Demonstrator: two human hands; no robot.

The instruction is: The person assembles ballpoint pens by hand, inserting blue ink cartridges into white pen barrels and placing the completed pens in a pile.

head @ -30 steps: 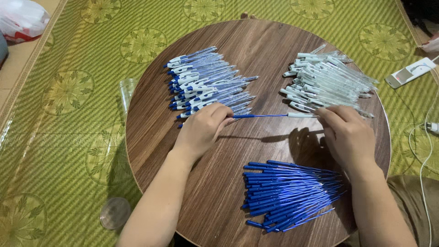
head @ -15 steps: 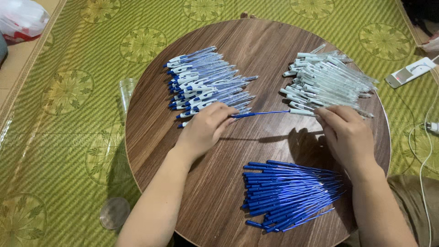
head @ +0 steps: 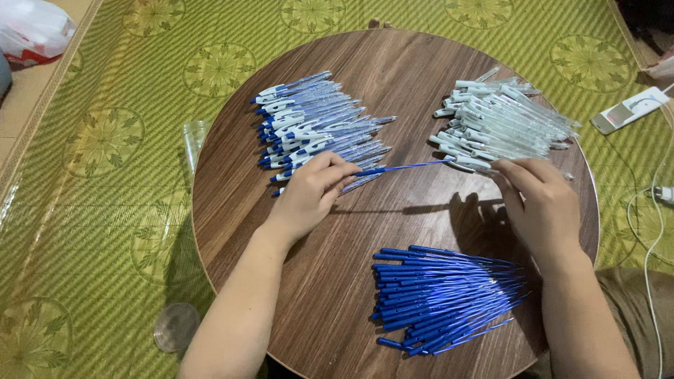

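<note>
My left hand (head: pixel 313 191) pinches one end of a thin blue pen refill (head: pixel 414 166) that points right, just below a heap of assembled blue-and-white pens (head: pixel 316 130). The refill's far tip reaches a clear pen barrel (head: pixel 472 164) at the edge of a heap of clear empty barrels (head: pixel 502 123). My right hand (head: pixel 539 202) has its fingers on that barrel. A pile of blue refills (head: pixel 442 295) lies at the near right of the round wooden table (head: pixel 393 77).
The table stands on a green patterned mat (head: pixel 105 140). A clear plastic bag (head: pixel 196 137) lies at the table's left edge, a round glass lid (head: pixel 175 326) on the mat below. A white device with cable (head: pixel 628 109) lies at the right, a white bag (head: pixel 35 28) top left.
The refill's right end has lifted slightly and now tilts up toward the barrel heap. My right hand has shifted a little up onto a barrel at the heap's edge.
</note>
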